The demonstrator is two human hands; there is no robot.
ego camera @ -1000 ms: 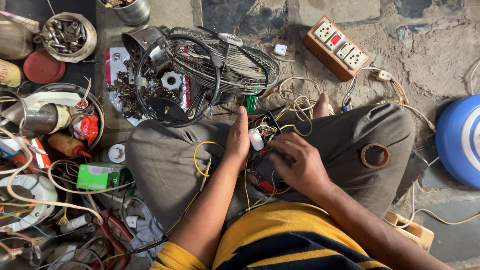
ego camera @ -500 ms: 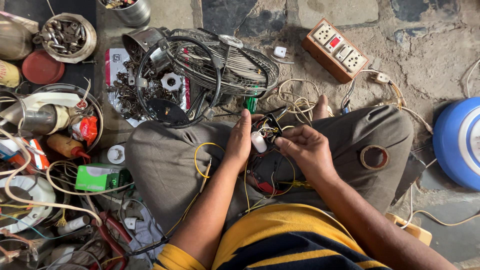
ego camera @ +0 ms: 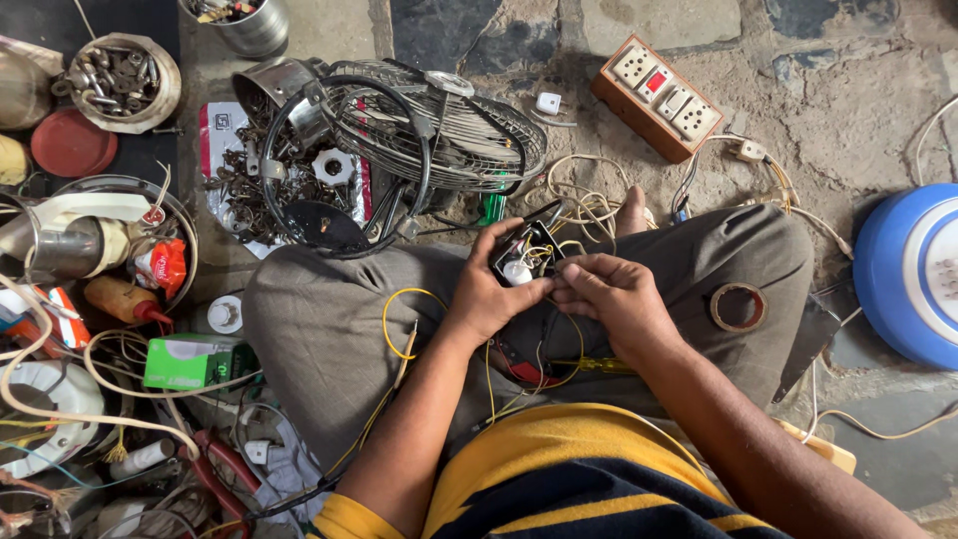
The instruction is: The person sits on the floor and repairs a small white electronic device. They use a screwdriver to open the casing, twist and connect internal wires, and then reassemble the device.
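closely, left hand [ego camera: 486,296] clasping small black wired part [ego camera: 526,252], right hand [ego camera: 611,297] fingertips pinching its wires

You wear a short-sleeved knit shirt [ego camera: 559,469] in mustard yellow, crossed by broad dark navy bands edged with thin pale stripes. The yellow sleeve hem [ego camera: 344,519] ends high on your left arm, so both forearms are bare down to the wrists. Your left hand [ego camera: 489,294] and your right hand [ego camera: 614,299] carry no rings, watch or gloves. Your loose grey-brown cloth trousers [ego camera: 329,309] look creased and a little dusty across both knees. One bare foot [ego camera: 632,210] shows beyond the trouser fabric, without shoe or sandal.
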